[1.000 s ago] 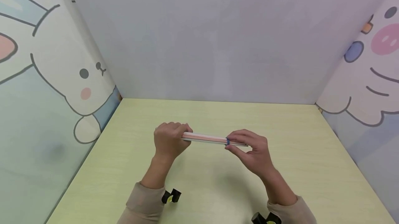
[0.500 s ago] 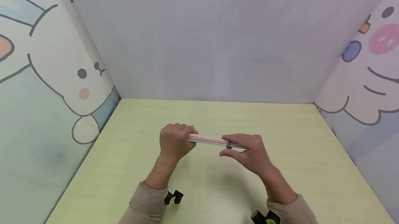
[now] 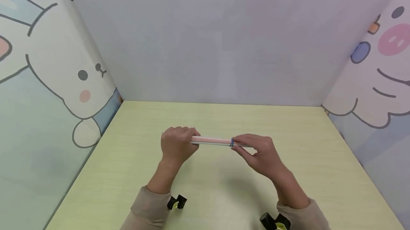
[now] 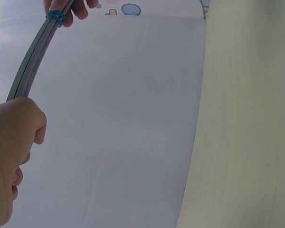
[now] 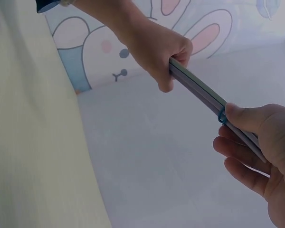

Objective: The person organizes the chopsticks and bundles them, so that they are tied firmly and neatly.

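Observation:
A bundle of slim pastel sticks [image 3: 213, 140], pink and white on top, is held level above the table between both hands. My left hand [image 3: 176, 144] grips one end in a fist, which hides that end. Near the other end a blue elastic band [image 3: 232, 142] circles the bundle. My right hand [image 3: 262, 151] pinches the bundle right at the band, thumb on one side and fingers on the other. The right wrist view shows the band [image 5: 222, 115] by the right thumb, and green and purple sides of the sticks [image 5: 197, 88]. Stick ends lie along the right palm.
Below the hands lies a pale yellow wooden table [image 3: 153, 116]. A plain grey wall [image 3: 217, 45] rises behind it. Side panels carry a cartoon rabbit [image 3: 64, 62] and a cartoon pig [image 3: 384, 62]. Black wrist cameras [image 3: 177, 202] sit by the cuffs.
The right fingers shift around the band, spreading apart half a second ago and now closed together at it. The bundle has tilted slightly toward level. The left hand keeps its grip.

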The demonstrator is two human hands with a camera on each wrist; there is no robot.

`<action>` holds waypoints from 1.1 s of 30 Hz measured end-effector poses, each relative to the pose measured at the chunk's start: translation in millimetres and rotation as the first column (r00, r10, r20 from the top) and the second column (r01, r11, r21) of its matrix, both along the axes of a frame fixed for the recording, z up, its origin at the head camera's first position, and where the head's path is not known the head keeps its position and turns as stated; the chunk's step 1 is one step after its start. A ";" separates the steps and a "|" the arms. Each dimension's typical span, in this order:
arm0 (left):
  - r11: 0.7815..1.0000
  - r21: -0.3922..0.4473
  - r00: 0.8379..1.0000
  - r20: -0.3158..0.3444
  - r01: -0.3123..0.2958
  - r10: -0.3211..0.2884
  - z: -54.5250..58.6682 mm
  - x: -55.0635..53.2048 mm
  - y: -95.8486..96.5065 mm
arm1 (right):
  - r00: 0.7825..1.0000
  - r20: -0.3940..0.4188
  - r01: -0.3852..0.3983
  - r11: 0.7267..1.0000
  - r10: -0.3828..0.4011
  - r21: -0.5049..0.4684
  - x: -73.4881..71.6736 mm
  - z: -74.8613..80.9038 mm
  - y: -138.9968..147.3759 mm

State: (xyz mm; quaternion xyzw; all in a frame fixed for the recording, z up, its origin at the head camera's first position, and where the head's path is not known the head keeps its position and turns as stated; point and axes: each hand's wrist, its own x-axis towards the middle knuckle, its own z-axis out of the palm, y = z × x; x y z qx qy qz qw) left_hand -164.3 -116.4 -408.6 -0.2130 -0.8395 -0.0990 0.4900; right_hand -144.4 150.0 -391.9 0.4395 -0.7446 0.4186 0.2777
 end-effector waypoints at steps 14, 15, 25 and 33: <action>0.999 -0.042 1.000 0.009 -0.011 0.012 -0.4 2.2 5.5 | 0.993 -0.050 0.111 0.994 -0.111 0.012 0.7 -1.0 -9.8; 0.999 -0.040 1.000 0.003 -0.010 0.010 0.2 2.4 5.1 | 0.995 -0.034 0.097 0.995 -0.096 0.010 1.1 -1.1 -9.0; 1.000 -0.030 1.000 0.014 0.009 -0.009 0.8 0.7 2.3 | 0.994 0.019 0.105 0.987 -0.108 0.121 7.4 9.9 -5.8; 0.996 -0.088 0.998 0.054 -0.013 0.017 -1.7 1.2 9.8 | 0.975 -0.008 0.219 0.946 -0.224 0.239 16.6 14.3 -12.7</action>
